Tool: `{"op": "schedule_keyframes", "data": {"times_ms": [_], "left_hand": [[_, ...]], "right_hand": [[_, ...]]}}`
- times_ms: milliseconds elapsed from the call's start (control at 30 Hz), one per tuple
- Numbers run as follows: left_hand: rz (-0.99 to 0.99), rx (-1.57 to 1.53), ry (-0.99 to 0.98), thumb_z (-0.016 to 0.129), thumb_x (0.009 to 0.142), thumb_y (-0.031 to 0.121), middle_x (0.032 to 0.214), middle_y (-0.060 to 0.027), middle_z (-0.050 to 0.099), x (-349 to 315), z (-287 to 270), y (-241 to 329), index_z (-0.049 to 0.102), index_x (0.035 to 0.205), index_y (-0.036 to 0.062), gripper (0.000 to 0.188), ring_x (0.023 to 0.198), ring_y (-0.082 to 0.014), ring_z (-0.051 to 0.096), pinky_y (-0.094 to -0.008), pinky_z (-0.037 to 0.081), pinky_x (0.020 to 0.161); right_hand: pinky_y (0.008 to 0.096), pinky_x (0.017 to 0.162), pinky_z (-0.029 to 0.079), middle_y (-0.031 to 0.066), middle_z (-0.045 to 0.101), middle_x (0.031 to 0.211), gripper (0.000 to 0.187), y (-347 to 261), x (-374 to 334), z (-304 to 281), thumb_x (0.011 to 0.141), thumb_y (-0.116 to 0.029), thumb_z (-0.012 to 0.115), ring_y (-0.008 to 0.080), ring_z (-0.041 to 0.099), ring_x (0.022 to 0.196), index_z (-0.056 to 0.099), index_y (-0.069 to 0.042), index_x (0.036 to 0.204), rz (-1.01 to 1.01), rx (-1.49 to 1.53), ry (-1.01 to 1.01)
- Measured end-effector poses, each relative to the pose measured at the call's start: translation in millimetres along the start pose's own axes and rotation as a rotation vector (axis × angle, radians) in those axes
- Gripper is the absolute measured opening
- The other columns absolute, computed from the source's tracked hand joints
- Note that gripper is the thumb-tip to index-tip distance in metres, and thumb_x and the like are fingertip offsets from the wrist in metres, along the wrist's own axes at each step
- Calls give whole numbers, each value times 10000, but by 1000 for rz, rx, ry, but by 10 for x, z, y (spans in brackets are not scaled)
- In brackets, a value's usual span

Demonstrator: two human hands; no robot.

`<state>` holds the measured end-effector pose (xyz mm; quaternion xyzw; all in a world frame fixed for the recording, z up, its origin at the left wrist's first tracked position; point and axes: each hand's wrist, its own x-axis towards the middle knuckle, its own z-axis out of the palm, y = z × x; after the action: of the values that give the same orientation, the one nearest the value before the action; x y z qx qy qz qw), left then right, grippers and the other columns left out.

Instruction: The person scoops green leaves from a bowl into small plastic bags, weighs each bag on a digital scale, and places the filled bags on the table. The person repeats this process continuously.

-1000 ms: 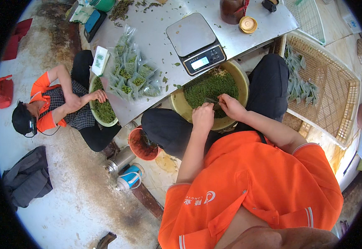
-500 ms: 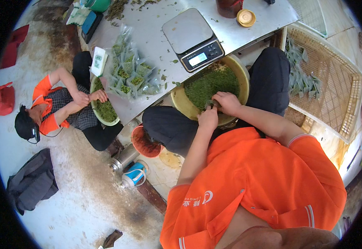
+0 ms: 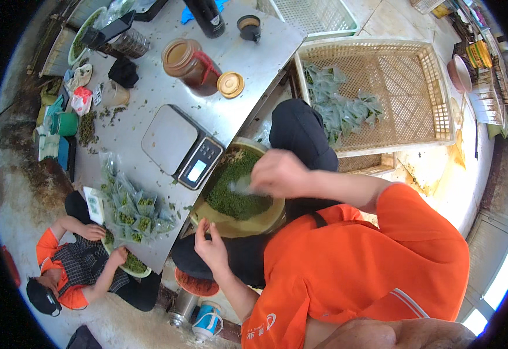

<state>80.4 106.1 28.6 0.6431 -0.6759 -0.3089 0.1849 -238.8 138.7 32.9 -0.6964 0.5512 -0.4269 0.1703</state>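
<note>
Clock: I read it from my yellow basin [image 3: 230, 225] as the hub, with twelve at the top of the view.
Basin: it sits between my dark-trousered legs, partly under the table edge, with small green leafy bits [image 3: 225, 195] heaped in its middle.
Right hand [image 3: 280, 174]: it is above the basin between two and three o'clock, blurred; my fingers are drawn in narrow, and they seem to pinch a see-through bag [image 3: 242, 186].
Clear bag: it hangs over the green bits, too smeared for me to tell whether anything is inside.
Left hand [image 3: 211, 250]: it is at seven o'clock, just outside the basin rim, fingers loosely apart and curved, holding nothing.
Scale [image 3: 169, 139]: it stands at ten o'clock on the metal table [image 3: 146, 96], its lit display toward the basin.
Filled bags [image 3: 131, 212]: a cluster of clear bags with green contents lies on the table between eight and nine o'clock.
Crate [image 3: 405, 93]: this wide, pale lattice tray is at two o'clock, with more small bags [image 3: 347, 107] along its left side.
Jar [image 3: 187, 67]: it is brown, at eleven o'clock, and a round yellowish lid [image 3: 230, 85] lies beside it at twelve.
Co-worker [image 3: 62, 264]: at eight o'clock, in an orange shirt and checked apron, with both hands at a pale basin [image 3: 140, 274] of green stuff.
Floor: a red bucket [image 3: 195, 283] is at seven o'clock; a blue-and-white flask [image 3: 207, 320] is farther out, between six and seven.
</note>
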Motion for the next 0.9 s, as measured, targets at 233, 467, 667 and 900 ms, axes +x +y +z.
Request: {"op": "schedule_keyframes", "data": {"times_ms": [233, 467, 667, 900], "left_hand": [[55, 118, -207, 735, 957, 112, 1047, -215, 769, -25, 390, 14, 719, 1204, -35, 288, 996, -302, 757, -390, 568, 896], [174, 233, -339, 755, 916, 125, 1065, -206, 749, -96, 625, 6, 730, 1151, -4, 269, 984, -380, 720, -454, 563, 885], [121, 308, -359, 777, 870, 134, 1031, -205, 753, -262, 381, 19, 744, 1120, 15, 279, 942, -394, 706, -470, 557, 880], [-146, -135, -198, 702, 979, 70, 1087, -64, 780, 384, -789, 699, 777, 1081, 17, 137, 1014, -120, 697, -314, 571, 891]], "right_hand": [[444, 756, 586, 122, 762, 911, 124, 1760, -72, -2170, 906, -188, 699, 335, 734, 854, 783, -99, 932, 571, -678, 153], [475, 861, 579, 121, 736, 1107, 162, 3813, -255, -1994, 904, -188, 670, 349, 712, 1035, 797, -171, 1003, 1005, -937, -101], [505, 990, 543, 139, 678, 1329, 355, 4005, -670, -1092, 997, -241, 512, 383, 652, 1203, 713, -162, 1279, 1123, -767, -136], [472, 1090, 473, 206, 613, 1428, 449, 3186, -640, -1377, 976, -237, 716, 401, 577, 1316, 636, -27, 1365, 588, -747, 359]]}}
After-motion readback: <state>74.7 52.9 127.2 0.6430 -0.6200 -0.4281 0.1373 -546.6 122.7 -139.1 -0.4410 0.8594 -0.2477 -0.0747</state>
